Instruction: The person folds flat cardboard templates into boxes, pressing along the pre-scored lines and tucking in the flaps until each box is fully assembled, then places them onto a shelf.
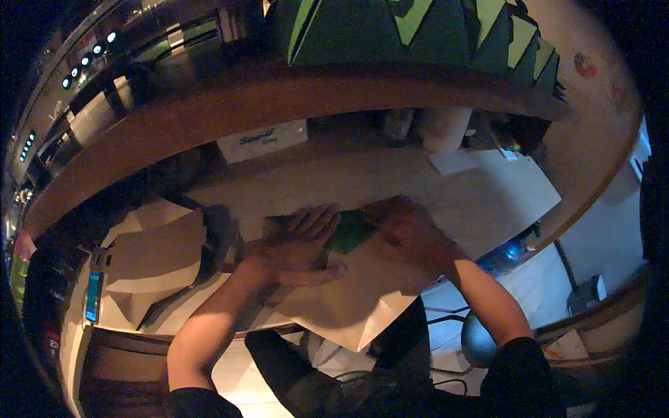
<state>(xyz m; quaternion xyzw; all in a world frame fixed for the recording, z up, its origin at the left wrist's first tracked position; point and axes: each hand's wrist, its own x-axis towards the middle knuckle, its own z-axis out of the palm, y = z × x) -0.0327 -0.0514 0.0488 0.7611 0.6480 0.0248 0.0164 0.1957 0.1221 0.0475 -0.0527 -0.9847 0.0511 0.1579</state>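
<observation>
A brown paper sheet or flat bag (360,308) lies before me on the wooden desk (329,172), one corner jutting past the near edge. At its far side is a dark green piece (347,232), which may be paper; how the two are joined is unclear. My left hand (303,251) is spread flat over the left part, fingers apart, thumb on the brown paper. My right hand (407,227) bends over the right end of the green piece. Shadow hides its fingertips, so a grip cannot be made out.
Folded brown paper (157,251) rests at the left, near a lit phone (93,298). Under the raised ledge (334,94) stand a box bearing writing (264,140), a dark cup (398,125) and a pale cylinder (444,128). Green pointed decoration (418,36) lines the ledge.
</observation>
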